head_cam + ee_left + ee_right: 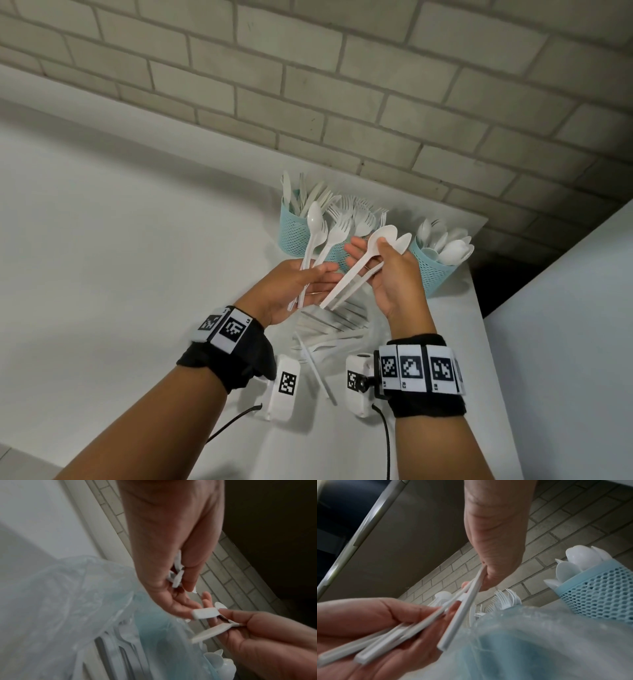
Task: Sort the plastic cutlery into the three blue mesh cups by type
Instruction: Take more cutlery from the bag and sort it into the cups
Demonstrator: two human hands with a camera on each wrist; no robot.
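Above the table, my left hand (317, 278) lies palm up and grips the handles of a white plastic spoon (314, 219) and a fork (339, 232). Beside it, my right hand (371, 255) pinches two white spoons (383, 236) under its thumb, their handles slanting down towards my left palm. Three blue mesh cups stand behind the hands: the knife cup (294, 230), the fork cup (337, 256), largely hidden, and the spoon cup (432, 272). The right wrist view shows my right hand (488, 574) on a spoon handle (462, 613) and the spoon cup (599, 596).
A pile of unsorted white cutlery (330, 330) lies in a clear plastic bag (68, 615) on the white table (137, 240), under my hands. A brick wall (342, 85) runs behind the cups. The table's right edge (479, 308) is just past the spoon cup.
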